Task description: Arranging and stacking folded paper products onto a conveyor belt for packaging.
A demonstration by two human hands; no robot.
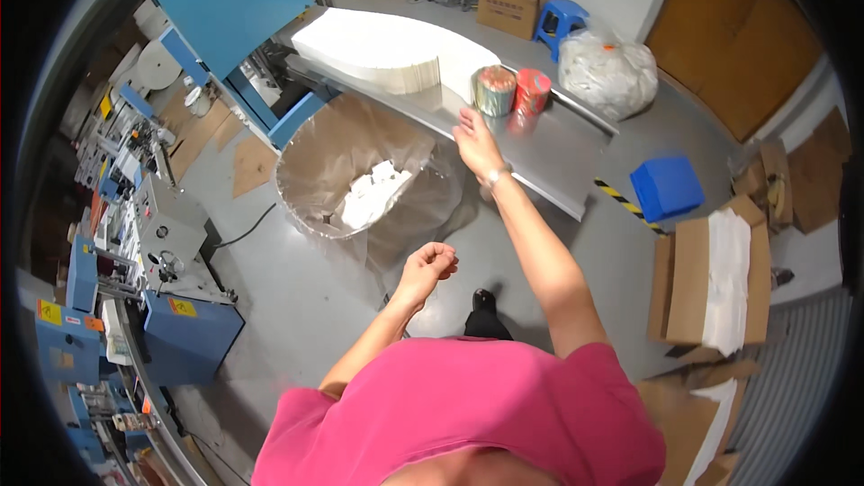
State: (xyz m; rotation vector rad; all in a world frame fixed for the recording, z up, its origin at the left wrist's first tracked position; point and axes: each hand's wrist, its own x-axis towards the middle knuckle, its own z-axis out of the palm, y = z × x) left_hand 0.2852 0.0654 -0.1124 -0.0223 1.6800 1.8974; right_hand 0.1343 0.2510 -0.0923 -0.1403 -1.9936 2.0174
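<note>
**Right hand out to the tubes, left hand curled back**

Right hand (475,142) stretches forward, fingers loosely spread, empty, just short of the silver tube bundle (494,91) with the red one (532,90) beside it on the steel table (567,148). Left hand (430,264) hangs back, fisted, empty. Best bet, I'd judge: wrap the bundle low so nothing tips toward the white paper stack (378,49) further left.

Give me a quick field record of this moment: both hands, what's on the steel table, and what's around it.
right hand: stretched out over the steel table, open, holding nothing, close to the two cans
left hand: loosely curled, empty, held over the floor
cans: silver can and red can, upright, side by side
paper stack: white, fanned, on the table left of the cans
bag bin: clear liner, white scraps inside
open box: white sheets, on the floor at right
</note>
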